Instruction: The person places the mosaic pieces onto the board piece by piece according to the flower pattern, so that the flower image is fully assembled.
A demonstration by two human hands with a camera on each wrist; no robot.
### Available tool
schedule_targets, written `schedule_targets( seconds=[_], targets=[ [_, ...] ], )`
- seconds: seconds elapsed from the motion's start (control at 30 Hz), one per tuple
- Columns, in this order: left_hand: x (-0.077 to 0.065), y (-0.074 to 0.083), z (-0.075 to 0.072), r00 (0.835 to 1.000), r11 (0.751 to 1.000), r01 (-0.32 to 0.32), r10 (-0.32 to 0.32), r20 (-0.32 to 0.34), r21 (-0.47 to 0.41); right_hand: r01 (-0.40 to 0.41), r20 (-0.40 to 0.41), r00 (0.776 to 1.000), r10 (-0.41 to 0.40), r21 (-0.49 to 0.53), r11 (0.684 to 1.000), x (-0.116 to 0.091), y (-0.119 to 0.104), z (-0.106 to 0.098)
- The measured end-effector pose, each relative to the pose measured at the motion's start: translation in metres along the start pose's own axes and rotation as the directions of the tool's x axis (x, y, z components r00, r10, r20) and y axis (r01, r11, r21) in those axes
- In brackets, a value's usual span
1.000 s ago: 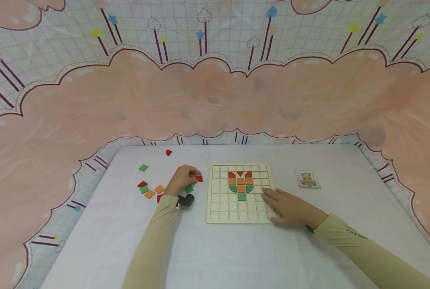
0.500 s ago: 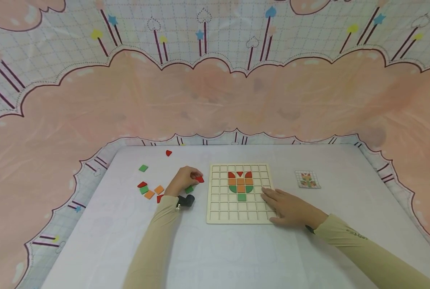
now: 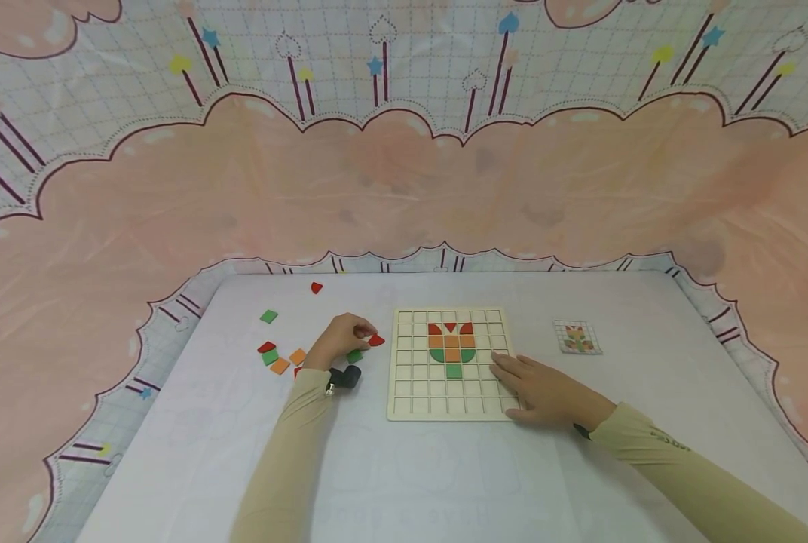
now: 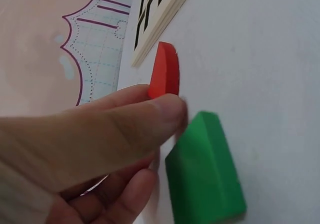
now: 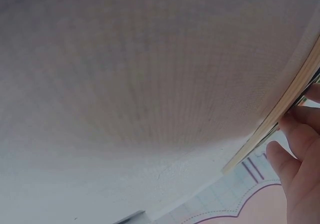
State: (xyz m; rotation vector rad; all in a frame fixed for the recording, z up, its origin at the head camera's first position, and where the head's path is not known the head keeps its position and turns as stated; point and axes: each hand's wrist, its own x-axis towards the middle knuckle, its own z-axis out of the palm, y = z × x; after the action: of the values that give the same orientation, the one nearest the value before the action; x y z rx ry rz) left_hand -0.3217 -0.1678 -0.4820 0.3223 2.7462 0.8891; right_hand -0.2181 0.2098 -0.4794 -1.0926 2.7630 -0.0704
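My left hand (image 3: 343, 337) pinches a red quarter-round tile (image 3: 376, 341) between thumb and fingertips, left of the wooden grid board (image 3: 420, 388). In the left wrist view the red tile (image 4: 164, 70) stands out past the thumb tip, and a green tile (image 4: 204, 171) lies just beside the fingers. My right hand (image 3: 546, 391) rests with its fingers extended over the board's right edge. On the board, red, orange and green tiles form a tulip-like shape, with a green square (image 3: 454, 371) at its bottom.
Several loose tiles lie on the left of the white table, among them an orange square (image 3: 280, 366), a green square (image 3: 269, 316) and a red tile (image 3: 316, 287) farther back. A small pattern card (image 3: 578, 337) lies right of the board.
The red tile in my left hand has turned and come slightly down and toward the board. My right hand has stayed on the board's edge.
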Motion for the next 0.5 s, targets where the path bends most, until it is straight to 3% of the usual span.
schedule_targets(
  seconds=[0.4, 0.5],
  targets=[
    [-0.007, 0.009, -0.003, 1.000, 0.999, 0.024, -0.024, -0.006, 0.023, 0.001, 0.002, 1.000, -0.001, 0.003, 1.000, 0.000, 0.000, -0.003],
    [-0.006, 0.011, -0.002, 1.000, 1.000, 0.005, -0.005, 0.000, 0.016, 0.001, 0.001, 1.000, -0.001, 0.003, 1.000, 0.000, 0.000, -0.002]
  ],
)
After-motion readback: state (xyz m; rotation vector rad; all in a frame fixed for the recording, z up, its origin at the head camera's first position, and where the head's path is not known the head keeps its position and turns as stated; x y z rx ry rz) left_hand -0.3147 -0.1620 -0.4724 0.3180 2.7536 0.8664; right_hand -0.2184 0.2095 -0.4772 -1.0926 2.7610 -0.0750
